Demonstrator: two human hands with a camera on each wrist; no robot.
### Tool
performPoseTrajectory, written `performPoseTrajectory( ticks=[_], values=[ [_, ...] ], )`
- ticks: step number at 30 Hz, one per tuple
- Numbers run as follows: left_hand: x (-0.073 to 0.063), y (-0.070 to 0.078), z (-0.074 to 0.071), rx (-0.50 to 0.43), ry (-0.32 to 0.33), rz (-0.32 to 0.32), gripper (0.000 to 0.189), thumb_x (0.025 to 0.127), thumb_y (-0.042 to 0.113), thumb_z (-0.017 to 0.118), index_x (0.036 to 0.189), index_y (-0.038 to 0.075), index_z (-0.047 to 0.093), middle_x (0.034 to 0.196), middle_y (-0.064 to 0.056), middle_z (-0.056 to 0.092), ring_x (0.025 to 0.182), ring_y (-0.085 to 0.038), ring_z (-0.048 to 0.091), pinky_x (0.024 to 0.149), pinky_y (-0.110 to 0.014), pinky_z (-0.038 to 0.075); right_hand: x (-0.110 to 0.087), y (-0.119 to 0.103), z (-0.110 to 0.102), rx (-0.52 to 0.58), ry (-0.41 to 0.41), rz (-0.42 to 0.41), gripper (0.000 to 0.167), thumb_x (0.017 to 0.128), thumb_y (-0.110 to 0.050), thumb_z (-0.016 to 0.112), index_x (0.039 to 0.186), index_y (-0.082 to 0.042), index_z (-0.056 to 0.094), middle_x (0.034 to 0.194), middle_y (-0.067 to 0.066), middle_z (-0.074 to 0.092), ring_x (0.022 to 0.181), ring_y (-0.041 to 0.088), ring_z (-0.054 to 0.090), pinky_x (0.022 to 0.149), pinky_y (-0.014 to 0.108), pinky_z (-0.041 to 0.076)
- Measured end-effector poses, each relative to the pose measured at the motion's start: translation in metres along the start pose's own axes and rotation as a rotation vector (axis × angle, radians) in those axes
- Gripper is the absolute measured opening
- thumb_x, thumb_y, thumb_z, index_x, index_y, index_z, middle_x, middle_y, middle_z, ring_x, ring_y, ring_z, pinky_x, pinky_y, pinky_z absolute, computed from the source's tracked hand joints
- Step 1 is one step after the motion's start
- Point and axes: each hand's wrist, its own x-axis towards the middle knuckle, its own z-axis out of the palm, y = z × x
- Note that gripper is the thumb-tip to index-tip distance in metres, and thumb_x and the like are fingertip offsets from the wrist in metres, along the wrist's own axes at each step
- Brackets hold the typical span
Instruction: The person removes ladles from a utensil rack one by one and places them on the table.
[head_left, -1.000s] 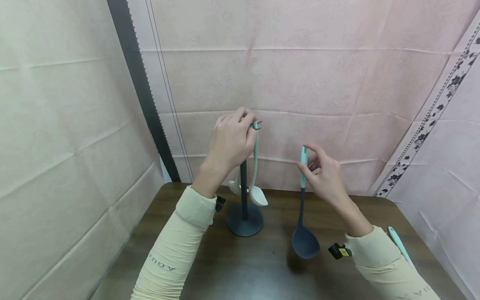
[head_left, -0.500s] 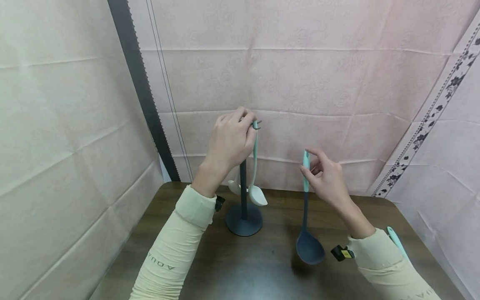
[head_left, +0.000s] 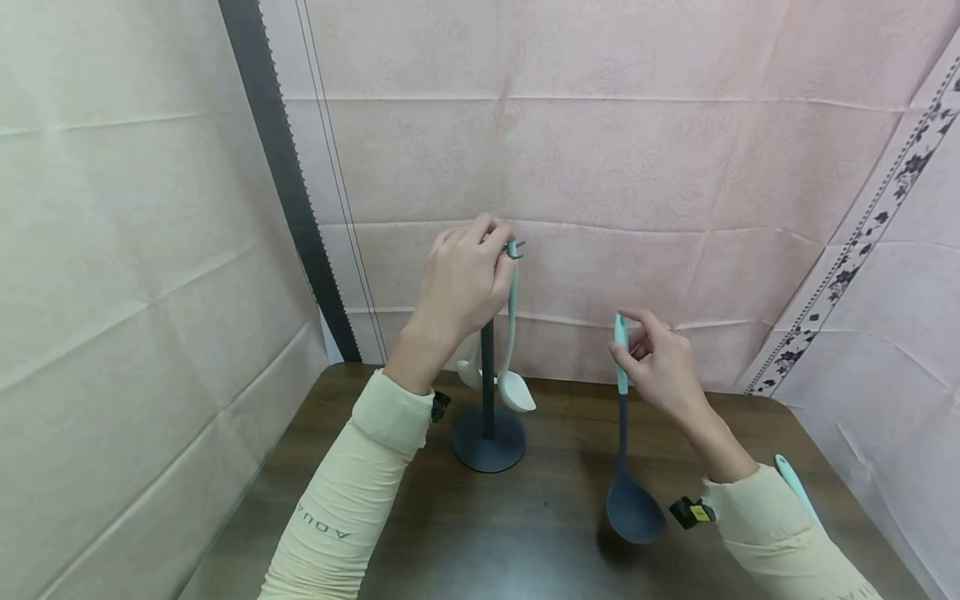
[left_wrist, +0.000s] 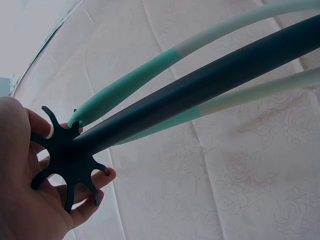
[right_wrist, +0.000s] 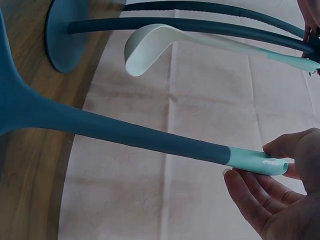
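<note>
My left hand (head_left: 465,279) grips the top of a dark utensil stand (head_left: 488,450). In the left wrist view, its fingers curl around the hooked crown (left_wrist: 70,155). A white ladle (head_left: 516,390) with a mint handle hangs from a hook beside that hand, and a second white-and-mint utensil (head_left: 469,373) hangs partly hidden behind the pole. To the right of the stand, my right hand (head_left: 660,367) pinches the mint handle of a dark blue ladle (head_left: 633,510) between thumb and fingers. This ladle points bowl down, close over the table.
Another mint-handled utensil (head_left: 797,485) lies at the table's right side, partly covered by the right sleeve. The brown table (head_left: 555,542) ends at a patterned cloth backdrop (head_left: 600,167), with more cloth hanging at both sides.
My right hand has moved the dark blue ladle right and toward the near side of the table, lowering it in view. The left hand stays on the stand's top.
</note>
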Motion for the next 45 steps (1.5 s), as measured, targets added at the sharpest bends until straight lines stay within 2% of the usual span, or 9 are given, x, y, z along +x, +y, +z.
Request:
performPoseTrajectory(
  ticks=[3,6,10,16,22,45],
  values=[
    [0.0,0.0,0.001,-0.002,0.006,0.005,0.03,0.102,0.017,0.044,0.111,0.015,0.072,0.114,0.0,0.065,0.1,-0.024,0.068,0.109,-0.052,0.047,-0.003,0.005,-0.001,-0.014,-0.005,0.004,0.046,0.092,-0.006,0.079,0.136,-0.007,0.066,0.083,0.006,0.069,0.067,0.017,0.065,0.061,0.021,0.049],
    [0.0,0.0,0.001,-0.001,0.008,0.006,0.029,0.102,0.017,0.044,0.111,0.015,0.072,0.114,0.0,0.065,0.099,-0.023,0.068,0.108,-0.052,0.047,-0.006,0.01,-0.003,-0.015,-0.012,0.015,0.047,0.092,-0.006,0.078,0.137,-0.007,0.066,0.083,0.006,0.068,0.068,0.018,0.064,0.058,0.018,0.047],
    [0.0,0.0,0.0,-0.005,0.006,0.005,0.029,0.102,0.017,0.044,0.109,0.015,0.072,0.114,0.0,0.065,0.099,-0.023,0.068,0.108,-0.052,0.047,-0.01,0.016,-0.006,-0.013,-0.032,0.04,0.048,0.093,-0.006,0.077,0.139,-0.008,0.064,0.083,0.005,0.067,0.067,0.018,0.064,0.056,0.021,0.048],
    [0.0,0.001,-0.001,-0.003,0.008,0.009,0.029,0.103,0.017,0.042,0.107,0.015,0.071,0.113,0.0,0.065,0.098,-0.023,0.067,0.108,-0.052,0.047,-0.015,0.023,-0.01,-0.029,-0.058,0.071,0.048,0.094,-0.008,0.076,0.14,-0.009,0.063,0.082,0.005,0.066,0.065,0.017,0.062,0.054,0.025,0.048],
    [0.0,0.001,-0.001,0.004,0.008,0.009,0.03,0.103,0.017,0.044,0.111,0.015,0.072,0.114,0.0,0.065,0.099,-0.023,0.067,0.108,-0.052,0.047,-0.022,0.03,-0.016,-0.064,-0.071,0.066,0.048,0.093,-0.009,0.077,0.139,-0.012,0.063,0.081,0.004,0.065,0.065,0.018,0.061,0.054,0.028,0.048],
    [-0.001,0.0,-0.001,0.002,0.013,0.012,0.027,0.103,0.016,0.046,0.112,0.014,0.072,0.114,-0.001,0.066,0.101,-0.025,0.068,0.109,-0.053,0.047,-0.052,0.06,-0.026,-0.149,-0.132,0.113,0.047,0.092,-0.01,0.078,0.137,-0.008,0.062,0.074,0.001,0.063,0.062,0.016,0.057,0.054,0.029,0.045]
  ],
)
